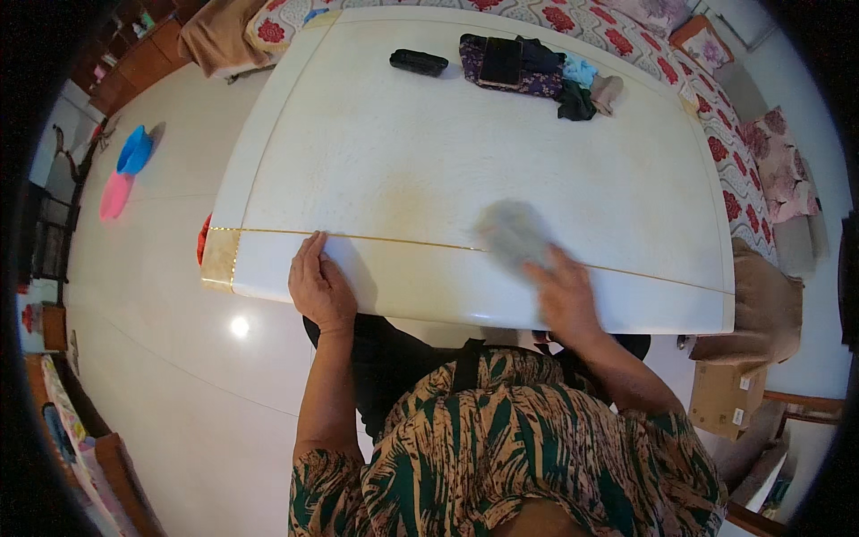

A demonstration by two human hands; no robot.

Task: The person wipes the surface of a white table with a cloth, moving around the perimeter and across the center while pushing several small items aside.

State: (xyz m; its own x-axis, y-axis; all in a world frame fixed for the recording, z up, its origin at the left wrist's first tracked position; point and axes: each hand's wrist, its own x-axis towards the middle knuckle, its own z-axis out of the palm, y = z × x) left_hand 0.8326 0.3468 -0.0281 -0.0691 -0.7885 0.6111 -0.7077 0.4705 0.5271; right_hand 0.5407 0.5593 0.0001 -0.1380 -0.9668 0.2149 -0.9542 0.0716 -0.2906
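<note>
A white table (412, 179) with a gold inlaid line fills the middle. My left hand (319, 282) rests on its near left part, fingers stretched out over the gold line and nothing in them. My right hand (564, 295) grips a greyish cloth (514, 234) at the near right of the tabletop. Motion blurs the cloth, which lies across the gold line. A faint yellowish patch shows on the tabletop between my hands, farther in.
At the far side lie a black case (419, 62), a dark phone (501, 63) and several bunched cloths (580, 98). A flower-patterned sofa (734, 179) borders the far and right sides. Blue basin (134, 150) and pink basin (115, 196) stand on the left floor; a cardboard box (727, 398) sits lower right.
</note>
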